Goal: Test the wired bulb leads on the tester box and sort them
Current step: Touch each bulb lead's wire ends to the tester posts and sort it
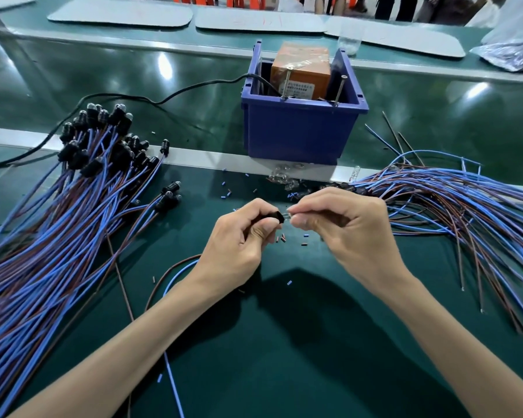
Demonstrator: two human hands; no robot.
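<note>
Left hand [239, 239] is gripping a black plastic socket [273, 215], right hand [344, 227] pinching its clear glass bulb [286, 217]; probably best pushing straight, gently.

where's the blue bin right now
Head view, centre and far: the blue bin holds the orange tester box, with the bulb-lead bundle to its left and loose leads to its right.

both forearms bare, entering from the lower edge and converging at centre. left hand [239, 239] knuckles up, fingers curled, gripping a black socket [273, 215]. right hand [344, 227] palm down, thumb and forefinger pinching a clear bulb [285, 217]. fingertips nearly meet.
</note>
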